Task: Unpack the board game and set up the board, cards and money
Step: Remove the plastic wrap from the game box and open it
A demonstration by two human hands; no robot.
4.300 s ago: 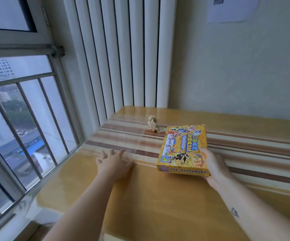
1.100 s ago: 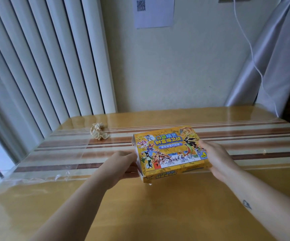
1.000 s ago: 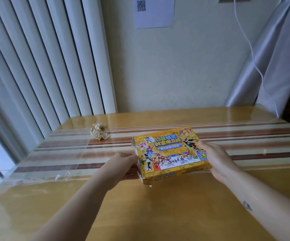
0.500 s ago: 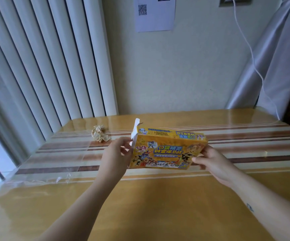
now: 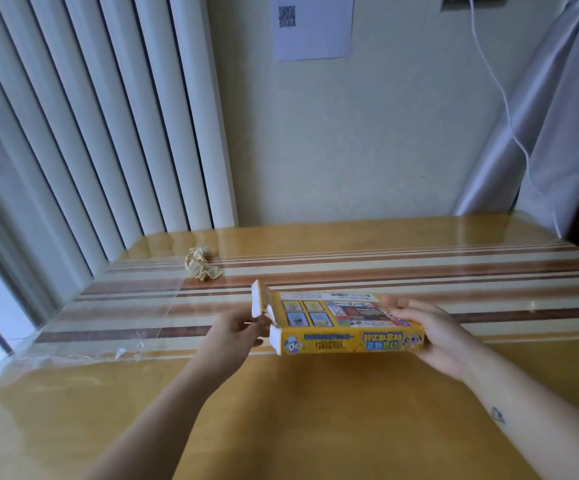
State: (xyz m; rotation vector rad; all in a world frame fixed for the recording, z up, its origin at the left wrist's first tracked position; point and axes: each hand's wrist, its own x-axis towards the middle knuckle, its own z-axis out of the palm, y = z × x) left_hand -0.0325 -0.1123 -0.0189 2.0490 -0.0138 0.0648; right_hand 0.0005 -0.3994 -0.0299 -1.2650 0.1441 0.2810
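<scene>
Left hand (image 5: 236, 329) pinches the opened end flap (image 5: 257, 301) of the game box (image 5: 343, 327), right hand (image 5: 433, 336) grips its other end, above the middle of the table (image 5: 316, 410) (nothing out yet; board, cards, money all remain).

Yellow game box (image 5: 343, 327), back side up, left end flap open, above table.

Both hands, left hand (image 5: 236, 332) and right hand (image 5: 435, 336), hold yellow game box (image 5: 345, 323) above table (image 5: 316, 410).

Forearms, pair — left forearm (image 5: 167, 410) and right forearm (image 5: 541, 441), both bare to the frame edge. Hands bare: left hand (image 5: 234, 332), right hand (image 5: 433, 336). Marking — small dark triangular tattoo (image 5: 497, 415) on right forearm, near wrist
</scene>
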